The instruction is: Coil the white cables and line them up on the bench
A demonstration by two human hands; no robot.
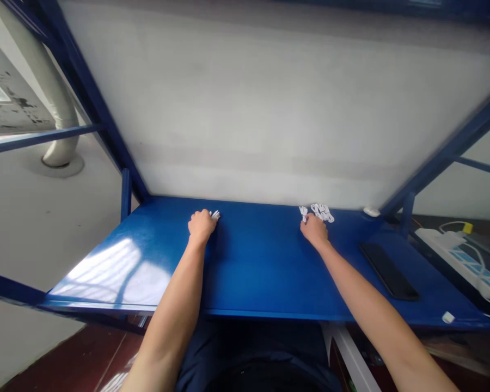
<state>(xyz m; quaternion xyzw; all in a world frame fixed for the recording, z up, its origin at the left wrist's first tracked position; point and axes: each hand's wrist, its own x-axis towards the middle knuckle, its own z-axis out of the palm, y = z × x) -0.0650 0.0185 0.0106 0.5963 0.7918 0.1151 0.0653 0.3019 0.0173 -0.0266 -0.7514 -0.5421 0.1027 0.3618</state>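
My left hand (201, 225) is closed over a small coiled white cable (215, 214) on the left half of the blue desk (253, 261). Part of that coil sticks out to the right of my fingers. Toward the back right of the desk, my right hand (314, 230) pinches another bundled white cable (303, 210), whose upper end shows beyond my fingertips. Right beside it, more white cable coils (324, 213) lie together near the back wall, partly behind my hand.
A flat black object (387, 271) lies on the desk's right side. A white rounded item (371, 212) sits at the back right corner, a small white block (448, 317) near the front edge. A power strip (465, 261) with plugged cords stands farther right. Blue frame posts (126, 196) flank the desk.
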